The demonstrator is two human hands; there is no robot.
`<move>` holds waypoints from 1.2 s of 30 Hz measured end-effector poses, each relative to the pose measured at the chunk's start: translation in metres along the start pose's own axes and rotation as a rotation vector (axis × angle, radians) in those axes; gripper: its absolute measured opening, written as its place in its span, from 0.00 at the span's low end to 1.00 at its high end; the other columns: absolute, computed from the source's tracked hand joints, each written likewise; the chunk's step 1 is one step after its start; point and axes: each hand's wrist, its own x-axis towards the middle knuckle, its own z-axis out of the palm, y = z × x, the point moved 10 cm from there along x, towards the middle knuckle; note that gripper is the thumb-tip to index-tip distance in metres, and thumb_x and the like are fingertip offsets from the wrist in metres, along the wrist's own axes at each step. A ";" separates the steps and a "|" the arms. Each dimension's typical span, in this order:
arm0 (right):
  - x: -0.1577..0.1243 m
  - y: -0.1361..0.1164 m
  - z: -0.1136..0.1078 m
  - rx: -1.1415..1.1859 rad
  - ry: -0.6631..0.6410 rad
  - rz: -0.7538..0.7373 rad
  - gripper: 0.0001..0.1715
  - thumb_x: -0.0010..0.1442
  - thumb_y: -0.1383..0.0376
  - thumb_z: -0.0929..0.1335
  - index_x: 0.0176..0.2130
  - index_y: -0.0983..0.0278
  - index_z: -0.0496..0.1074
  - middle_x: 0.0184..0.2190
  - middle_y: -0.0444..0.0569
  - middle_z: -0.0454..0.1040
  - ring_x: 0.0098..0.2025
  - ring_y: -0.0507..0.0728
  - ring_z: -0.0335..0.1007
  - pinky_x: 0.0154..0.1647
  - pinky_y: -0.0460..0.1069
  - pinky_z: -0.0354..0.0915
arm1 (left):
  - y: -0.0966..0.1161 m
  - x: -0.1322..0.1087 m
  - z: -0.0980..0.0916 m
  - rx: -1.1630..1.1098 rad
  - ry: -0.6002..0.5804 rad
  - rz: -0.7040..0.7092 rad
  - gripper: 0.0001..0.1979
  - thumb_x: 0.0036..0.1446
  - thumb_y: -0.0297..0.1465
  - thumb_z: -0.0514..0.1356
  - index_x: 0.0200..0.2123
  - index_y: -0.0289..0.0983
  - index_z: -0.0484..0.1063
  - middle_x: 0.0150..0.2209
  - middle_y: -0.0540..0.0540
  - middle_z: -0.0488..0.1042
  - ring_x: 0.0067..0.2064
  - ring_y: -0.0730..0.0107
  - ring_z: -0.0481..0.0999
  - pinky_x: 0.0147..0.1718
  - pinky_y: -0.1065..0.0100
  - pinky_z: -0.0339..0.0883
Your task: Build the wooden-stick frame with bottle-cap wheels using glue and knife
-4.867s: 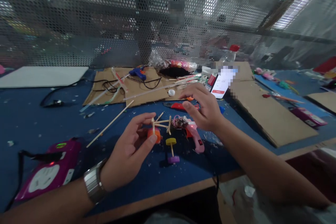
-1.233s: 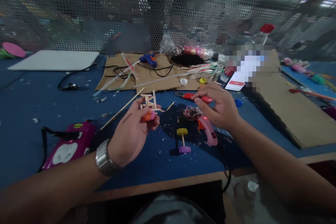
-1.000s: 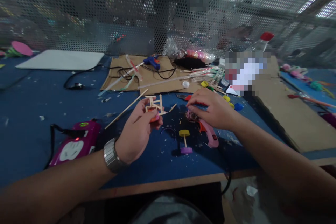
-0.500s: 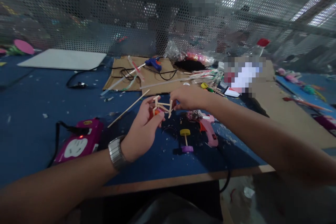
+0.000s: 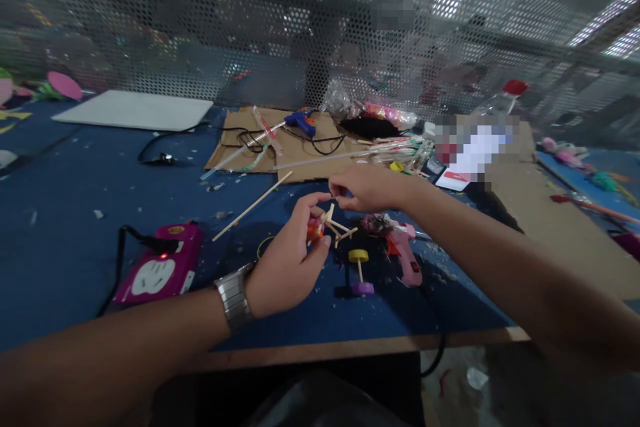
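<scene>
My left hand [image 5: 287,260], with a metal watch [image 5: 234,297] on the wrist, grips a small frame of pale wooden sticks [image 5: 330,213]. A red-orange piece [image 5: 315,229] shows between its thumb and fingers, partly hidden. The left index finger stretches to the fingertips of my right hand [image 5: 367,188]. Those right fingers are pinched together just above the frame; what they hold is too small to make out. Below the right hand, a stick axle with a yellow cap [image 5: 358,255] and a purple cap [image 5: 363,288] stands near a pink glue gun [image 5: 407,260].
A loose wooden stick [image 5: 253,205] lies left of my hands, near a magenta power box [image 5: 163,260] with a lit red light. Behind are cardboard [image 5: 320,170], a blue glue gun [image 5: 301,123], wrapped sticks [image 5: 400,149] and a white board [image 5: 133,110]. Perforated metal [image 5: 250,33] rises at the back.
The stick frame has turned and tilted down to the right in my left hand. My left index finger has reached out to my right fingertips. The view has shifted slightly left.
</scene>
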 end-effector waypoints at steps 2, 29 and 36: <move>-0.010 0.006 -0.012 0.011 0.057 -0.005 0.05 0.65 0.64 0.71 0.42 0.60 0.78 0.39 0.49 0.84 0.38 0.57 0.74 0.39 0.52 0.61 | -0.003 0.000 -0.002 0.009 0.019 -0.016 0.29 0.69 0.24 0.59 0.70 0.39 0.61 0.51 0.41 0.72 0.47 0.61 0.74 0.53 0.55 0.69; -0.165 0.112 -0.023 0.649 1.026 0.287 0.08 0.67 0.64 0.74 0.47 0.57 0.77 0.33 0.44 0.78 0.32 0.56 0.75 0.34 0.52 0.71 | -0.017 -0.001 -0.004 0.252 -0.013 -0.075 0.30 0.72 0.31 0.59 0.73 0.48 0.57 0.53 0.43 0.74 0.52 0.55 0.76 0.59 0.48 0.64; -0.148 0.071 -0.022 0.474 0.918 0.201 0.09 0.69 0.66 0.70 0.47 0.58 0.81 0.38 0.49 0.84 0.36 0.58 0.79 0.40 0.55 0.74 | -0.019 -0.007 -0.003 0.259 -0.035 -0.110 0.31 0.72 0.31 0.60 0.73 0.52 0.57 0.55 0.43 0.73 0.52 0.54 0.76 0.56 0.49 0.68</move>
